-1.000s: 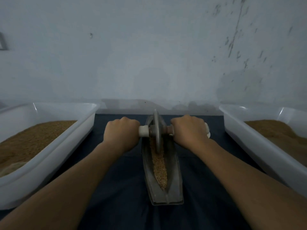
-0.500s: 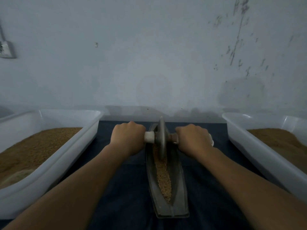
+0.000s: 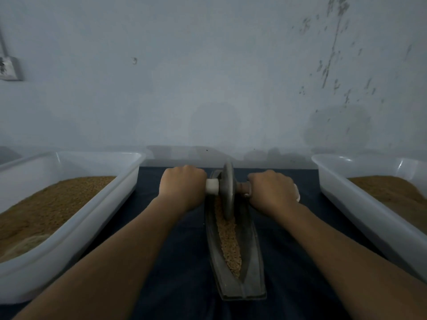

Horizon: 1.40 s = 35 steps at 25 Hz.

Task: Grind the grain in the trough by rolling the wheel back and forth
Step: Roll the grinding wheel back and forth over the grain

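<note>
Left hand (image 3: 182, 185) was clamped in a fist round the left end of the handle (image 3: 212, 186), knuckles uppermost, with a short white stub of handle showing between the fist and the wheel (image 3: 227, 190); right hand (image 3: 272, 190) was likewise closed round the right end, with a white tip showing beyond its outer edge; both forearms reached in from the near edge of the view, one on either side of the trough (image 3: 253, 250).

The wheel, a grey disc, stood upright on its edge at the far end of the trough, its lower rim down in the grain (image 3: 228, 241); the grain lay in a narrow brown strip along the channel, from the wheel to near the near end.

The trough, long, grey and boat-shaped, ran straight away from the person; it lay on a dark blue cloth (image 3: 184, 262), between two white plastic tubs and apart from both; the left tub (image 3: 69, 239) and the right tub (image 3: 346, 188) each held a bed of brown granular material; whether it was the same grain could not be told.

Behind stood a pale wall (image 3: 208, 88), dark-flecked at the upper right; a small box (image 3: 9, 68) was fixed at its left edge.
</note>
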### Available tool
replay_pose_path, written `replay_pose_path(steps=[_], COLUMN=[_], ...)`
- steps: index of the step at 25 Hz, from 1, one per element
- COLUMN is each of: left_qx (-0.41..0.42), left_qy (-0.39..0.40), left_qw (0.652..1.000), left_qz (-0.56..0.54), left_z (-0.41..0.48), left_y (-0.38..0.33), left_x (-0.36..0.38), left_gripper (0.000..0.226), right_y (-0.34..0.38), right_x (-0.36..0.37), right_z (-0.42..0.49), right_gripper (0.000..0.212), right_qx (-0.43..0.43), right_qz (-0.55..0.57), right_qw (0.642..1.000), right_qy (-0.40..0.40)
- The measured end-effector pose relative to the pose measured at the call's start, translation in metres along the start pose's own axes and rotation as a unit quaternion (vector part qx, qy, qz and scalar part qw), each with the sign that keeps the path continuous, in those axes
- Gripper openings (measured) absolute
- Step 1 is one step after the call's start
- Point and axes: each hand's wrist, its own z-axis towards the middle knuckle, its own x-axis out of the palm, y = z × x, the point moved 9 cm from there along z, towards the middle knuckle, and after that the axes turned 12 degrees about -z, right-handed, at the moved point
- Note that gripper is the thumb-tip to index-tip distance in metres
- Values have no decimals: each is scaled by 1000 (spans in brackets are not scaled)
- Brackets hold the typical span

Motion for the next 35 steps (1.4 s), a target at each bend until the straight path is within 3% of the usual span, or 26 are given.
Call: replay_pose_path(steps=[2,6,9,11,15,20,23,27,30,32,35], left_qx=[13,97,130,51,-13,70,110,109,51,11,12], left_qy=[13,-41,-68,-26,33,63,86,34,0,11,31], left_qw=[1000,994,989,998,997,994,988,993,998,999,999], left_qz=[-5,-19,-4,-35,-68,-50,-71,-37,-22,-34,-32], left_z=[-4,-62,-63,-40,-8,-22,-38,-50,-24,-7,-7], left_y=[-2,1,-3,5,15,5,1,4,9,12,10], left_x=[-1,-6,-15,-1,22,13,3,4,10,14,12], left_gripper=[14,24,29,12,12,19,17,23,15,12,12], right_y=[1,-5,-17,-12,3,0,-8,-15,-10,-4,-3], right_x=[2,-25,-19,-12,-8,-2,-12,1,-1,-1,0], right_z=[-1,-68,-65,-37,11,-14,-44,-57,-25,1,4], right_gripper=[6,24,30,18,20,21,24,31,23,14,19], right_qx=[-26,-118,-123,-83,-63,-89,-63,-43,-38,-38,-41], right_qz=[0,-27,57,21,-31,-8,-3,-13,-22,-15,-16], right_qw=[1000,980,989,996,997,996,997,998,997,999,999], right_qy=[17,-156,-59,-14,-11,9,-50,-52,-69,-27,-11])
